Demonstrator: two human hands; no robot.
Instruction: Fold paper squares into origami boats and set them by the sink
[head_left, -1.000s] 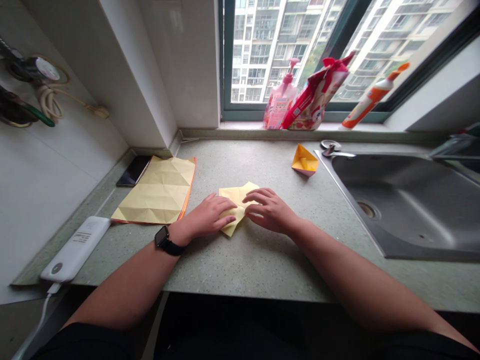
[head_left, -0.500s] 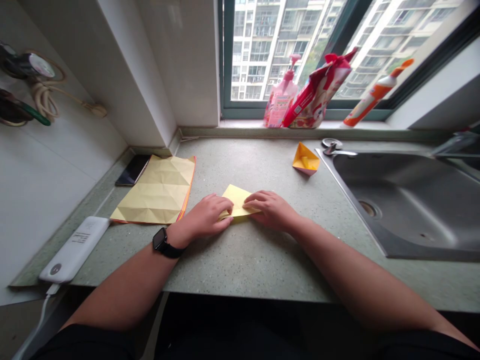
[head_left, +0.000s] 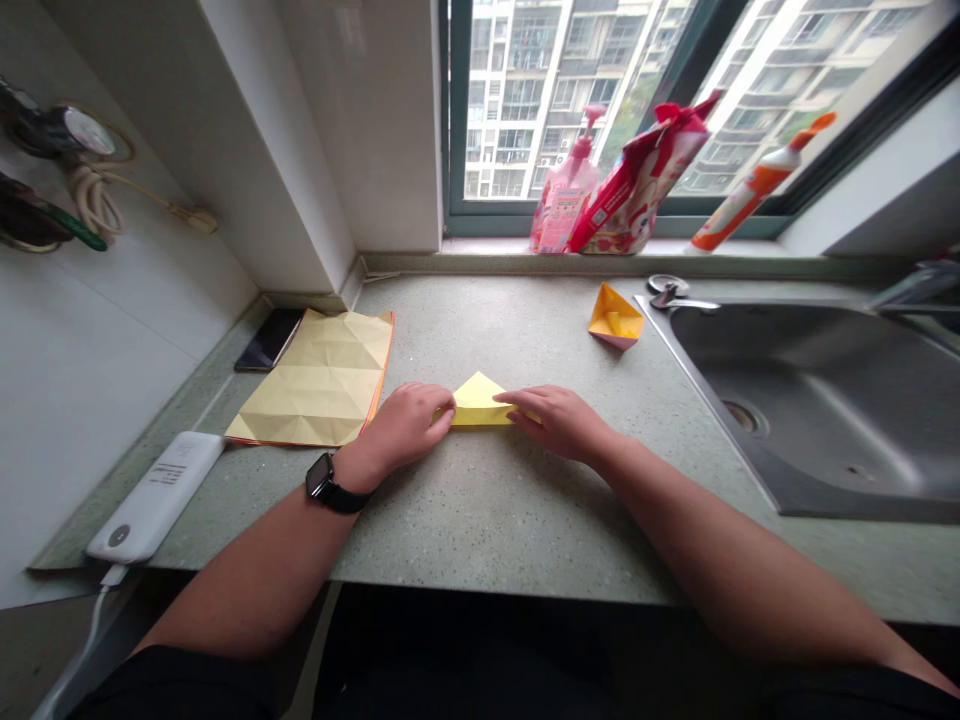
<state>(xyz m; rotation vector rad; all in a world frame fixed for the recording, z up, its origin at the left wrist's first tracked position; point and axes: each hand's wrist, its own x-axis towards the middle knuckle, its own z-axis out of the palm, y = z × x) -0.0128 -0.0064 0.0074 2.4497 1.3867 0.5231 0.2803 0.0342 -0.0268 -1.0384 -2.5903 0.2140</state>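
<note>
Presses a folded yellow paper (head_left: 480, 402) flat on the bench (head_left: 487, 510), at the middle, just ahead of the body. Shows as a low triangle with the peak toward the window and the long edge toward the body.

Left hand (head_left: 409, 425), with a black watch (head_left: 324, 482) on the wrist: curled, fingertips touching the paper's left corner. Cannot tell whether pinching or only pressing.

Right hand (head_left: 561, 420): laid flat with fingers extended over the paper's right corner, gripping nothing.

Both hands apart from each other, joined only by the paper between them.

To the left, near the left hand but not touching it: a larger creased yellow sheet (head_left: 322, 380), a dark phone (head_left: 268, 340) at its far corner, and a white power bank (head_left: 154, 497) by the bench's left edge.

Farther back on the right: an orange paper boat (head_left: 615, 318) just beside the sink (head_left: 825, 420).
</note>
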